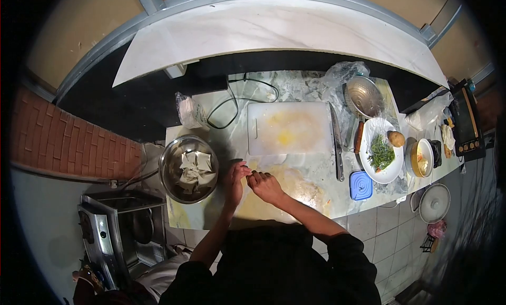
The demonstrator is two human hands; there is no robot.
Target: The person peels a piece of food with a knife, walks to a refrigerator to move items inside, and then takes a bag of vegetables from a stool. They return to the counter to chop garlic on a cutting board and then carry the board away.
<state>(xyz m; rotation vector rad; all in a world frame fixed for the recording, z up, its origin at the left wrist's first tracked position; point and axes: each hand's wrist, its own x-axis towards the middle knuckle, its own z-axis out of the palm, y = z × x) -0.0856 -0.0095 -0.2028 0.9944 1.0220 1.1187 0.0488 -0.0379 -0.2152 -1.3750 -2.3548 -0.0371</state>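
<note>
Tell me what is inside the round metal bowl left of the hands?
The round shiny metal bowl holds a pile of pale, flat folded pieces, like dough sheets. Its bottom beneath them is covered; anything underneath cannot be seen.

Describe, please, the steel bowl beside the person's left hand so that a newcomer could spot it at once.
On the marbled counter, find the white cutting board, then look to its near left. The steel bowl sits there, just left of the left hand. Unlike the other steel bowl at the far right, it holds folded white pieces.
</note>
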